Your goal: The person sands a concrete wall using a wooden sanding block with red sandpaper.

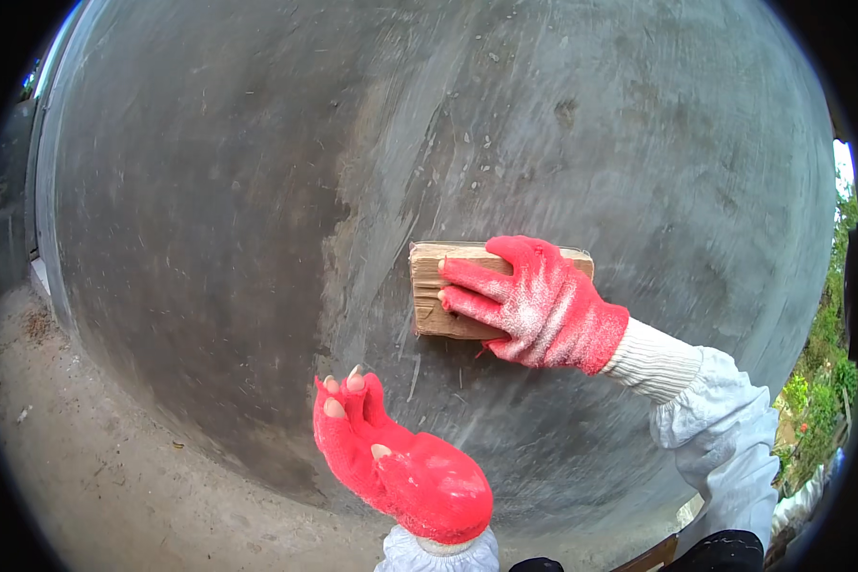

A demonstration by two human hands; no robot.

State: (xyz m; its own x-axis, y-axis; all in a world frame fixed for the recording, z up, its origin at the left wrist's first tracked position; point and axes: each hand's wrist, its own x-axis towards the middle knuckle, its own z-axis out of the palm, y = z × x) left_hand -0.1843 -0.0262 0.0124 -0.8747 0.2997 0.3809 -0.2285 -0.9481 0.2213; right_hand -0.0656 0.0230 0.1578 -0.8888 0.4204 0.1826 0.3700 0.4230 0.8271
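Note:
Wearing a dusty red glove with worn-through fingertips, my right hand (543, 304) grips a wooden block (429, 293) from above. The block lies against a grey cement-plastered wall (243, 214), and a thin edge of something shows along its top side; its underside is hidden. My left hand (404, 457), also in a red glove with bare fingertips, is held below and left of the block. Its fingers are curled and apart, with nothing in them. Pale scuffs and scratches mark the wall around the block, and a darker area spreads to its left.
A dusty concrete floor (114, 457) runs along the wall's base at lower left. The wall ends at a pale vertical edge (43, 157) on the far left. Green plants (822, 379) stand beyond its right edge. A brown board-like edge (647, 556) shows at the bottom.

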